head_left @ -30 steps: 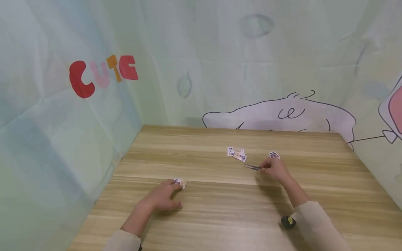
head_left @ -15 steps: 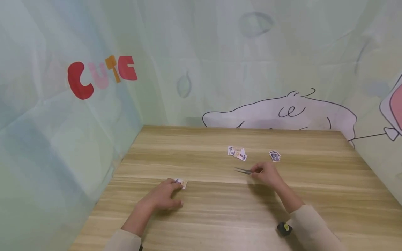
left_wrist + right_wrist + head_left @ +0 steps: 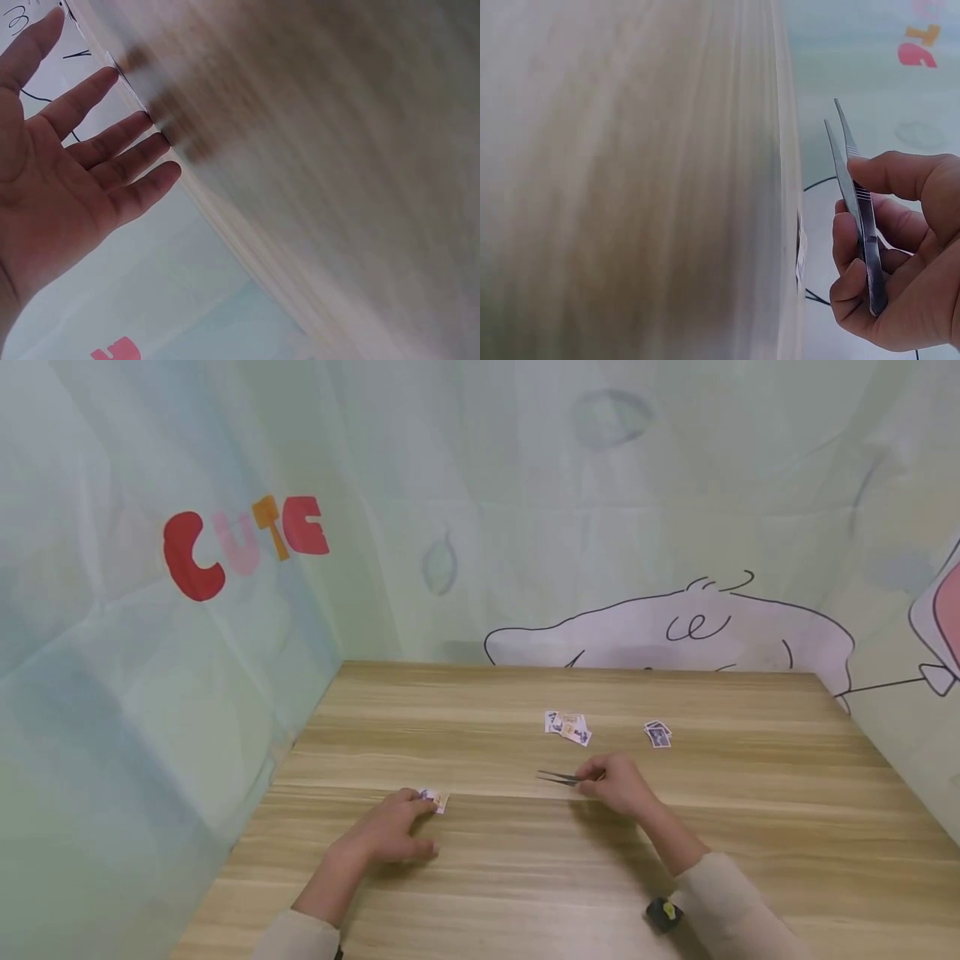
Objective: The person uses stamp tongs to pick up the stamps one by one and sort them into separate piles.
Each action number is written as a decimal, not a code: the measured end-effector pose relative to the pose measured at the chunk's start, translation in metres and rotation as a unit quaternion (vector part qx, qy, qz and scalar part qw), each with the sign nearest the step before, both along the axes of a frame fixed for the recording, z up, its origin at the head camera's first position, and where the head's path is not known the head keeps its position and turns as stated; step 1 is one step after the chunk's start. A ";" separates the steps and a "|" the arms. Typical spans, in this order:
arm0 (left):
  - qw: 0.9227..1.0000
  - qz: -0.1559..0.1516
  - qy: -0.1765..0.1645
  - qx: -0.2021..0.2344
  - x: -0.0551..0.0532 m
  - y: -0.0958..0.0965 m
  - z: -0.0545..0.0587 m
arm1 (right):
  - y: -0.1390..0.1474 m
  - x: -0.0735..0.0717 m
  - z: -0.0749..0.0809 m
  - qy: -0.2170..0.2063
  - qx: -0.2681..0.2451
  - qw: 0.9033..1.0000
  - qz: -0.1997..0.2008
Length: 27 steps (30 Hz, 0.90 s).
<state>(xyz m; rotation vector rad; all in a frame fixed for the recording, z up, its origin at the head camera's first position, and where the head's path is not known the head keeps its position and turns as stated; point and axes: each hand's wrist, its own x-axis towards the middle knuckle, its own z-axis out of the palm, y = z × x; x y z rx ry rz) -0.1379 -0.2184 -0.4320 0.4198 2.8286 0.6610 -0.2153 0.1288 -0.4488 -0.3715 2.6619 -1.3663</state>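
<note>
My right hand (image 3: 617,785) holds a pair of metal tweezers (image 3: 861,202) between thumb and fingers, above the table. The tweezers' tips point left and stand slightly apart, with nothing between them. At the left, my left hand (image 3: 386,828) rests its fingertips on a small printed stamp-like paper (image 3: 438,801), partly hidden under them. In the left wrist view the fingers (image 3: 97,150) are spread and nearly straight, tips at the table surface. Beyond the tweezers lies an overlapping pile of similar light papers (image 3: 567,727). Right of that pile is a small stack of dark, white-bordered papers (image 3: 657,735).
The wood-grain table (image 3: 480,877) reaches back to a printed cloth backdrop (image 3: 525,527). A side cloth with red and pink letters (image 3: 193,556) hangs at the left. A small black object with a yellow mark (image 3: 663,914) is by the right sleeve.
My right hand has moved left and toward me with the tweezers, away from the dark stack, which now shows fully. The left hand has stayed on its paper.
</note>
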 end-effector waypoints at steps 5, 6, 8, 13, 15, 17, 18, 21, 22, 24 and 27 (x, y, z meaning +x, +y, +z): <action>1.000 0.000 0.001 0.001 -0.001 0.000 -0.001 | -0.011 0.002 -0.001 0.000 -0.014 1.000 0.017; 1.000 0.000 0.001 0.000 -0.001 0.000 -0.002 | -0.014 0.002 -0.001 0.002 -0.013 1.000 0.019; 1.000 -0.002 0.001 -0.003 -0.001 0.000 -0.002 | -0.018 0.003 -0.001 0.005 -0.013 1.000 0.027; 1.000 -0.002 -0.003 -0.003 -0.003 0.000 -0.001 | -0.031 0.004 -0.002 0.012 -0.010 0.999 0.046; 1.000 -0.003 0.000 0.000 -0.003 -0.001 -0.001 | -0.036 0.005 -0.002 0.017 -0.007 0.998 0.053; 1.000 -0.004 0.003 0.003 -0.004 -0.001 0.000 | -0.042 0.005 -0.001 0.019 -0.007 0.998 0.061; 1.000 -0.005 0.005 0.003 -0.004 -0.001 0.000 | -0.045 0.005 0.000 0.019 -0.006 0.998 0.065; 1.000 -0.010 0.003 0.003 -0.003 -0.001 0.001 | -0.052 0.006 0.001 0.018 -0.006 0.997 0.075; 1.000 -0.011 0.001 0.003 -0.003 -0.001 0.001 | -0.055 0.006 0.001 0.017 -0.007 0.997 0.078; 1.000 -0.011 -0.002 0.002 -0.003 -0.001 0.001 | -0.059 0.007 0.000 0.018 -0.009 0.996 0.085; 1.000 -0.006 -0.011 0.003 -0.002 0.000 0.001 | -0.065 0.009 -0.002 0.017 -0.013 0.995 0.096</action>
